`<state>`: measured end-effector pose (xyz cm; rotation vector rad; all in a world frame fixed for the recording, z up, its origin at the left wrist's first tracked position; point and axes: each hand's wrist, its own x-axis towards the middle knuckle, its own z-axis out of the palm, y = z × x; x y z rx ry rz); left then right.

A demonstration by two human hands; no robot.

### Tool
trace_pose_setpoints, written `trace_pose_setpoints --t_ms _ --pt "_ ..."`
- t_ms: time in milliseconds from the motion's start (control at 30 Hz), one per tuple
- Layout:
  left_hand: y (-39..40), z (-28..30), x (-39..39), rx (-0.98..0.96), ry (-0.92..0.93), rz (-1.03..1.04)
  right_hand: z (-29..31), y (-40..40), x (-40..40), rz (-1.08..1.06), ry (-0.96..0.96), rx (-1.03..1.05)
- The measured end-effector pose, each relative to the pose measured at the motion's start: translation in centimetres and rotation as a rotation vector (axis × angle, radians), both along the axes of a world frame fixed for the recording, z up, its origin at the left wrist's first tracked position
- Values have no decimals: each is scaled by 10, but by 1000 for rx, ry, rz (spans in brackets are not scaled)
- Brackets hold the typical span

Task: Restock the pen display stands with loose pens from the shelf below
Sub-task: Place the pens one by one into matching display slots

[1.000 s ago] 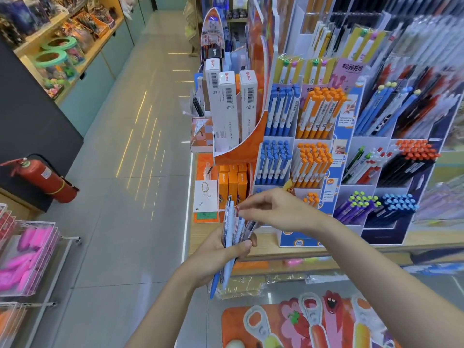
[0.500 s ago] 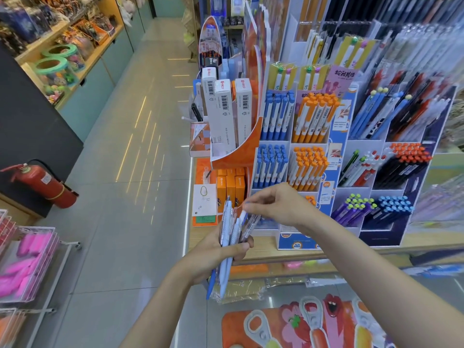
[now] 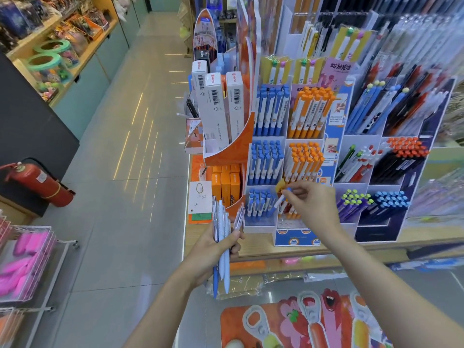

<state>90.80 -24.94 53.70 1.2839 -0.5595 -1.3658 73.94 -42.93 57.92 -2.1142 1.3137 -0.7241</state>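
My left hand (image 3: 215,249) grips a bundle of loose pens (image 3: 224,237), white and light blue, upright in front of the shelf edge. My right hand (image 3: 311,205) pinches a single blue-capped white pen (image 3: 283,197) and holds it tilted over the bottom row of the white pen display stand (image 3: 286,224). That row holds blue-capped pens (image 3: 259,203) on the left and a sparser slot of orange pens (image 3: 288,210) under my hand. Higher tiers carry full blue pens (image 3: 267,159) and orange pens (image 3: 305,159).
An orange stand with white boxes (image 3: 221,116) is left of the pen stand. A dark stand with coloured pens (image 3: 386,202) is to the right. The wooden shelf (image 3: 256,247) runs below. A fire extinguisher (image 3: 37,183) and a wire rack with pink items (image 3: 25,257) are across the aisle.
My right hand pulled one blue-capped pen out of the bundle and moved it up and right to the stand's bottom row. My left hand stayed, still gripping the bundle.
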Motion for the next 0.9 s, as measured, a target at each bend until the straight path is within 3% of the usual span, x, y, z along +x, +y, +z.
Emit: trace_pose_setpoints --t_ms 300,467,767,900 --pt "-2 -5 -6 -16 98 48 -51 -1 8 22 25 -53" --pt "1 -8 -5 -12 70 69 -71 2 12 42 88 -68" --pt "2 1 -4 -41 -100 31 -79 3 26 88 245 -298" --pt "4 3 -3 -65 -15 27 -82 9 18 100 213 -229"
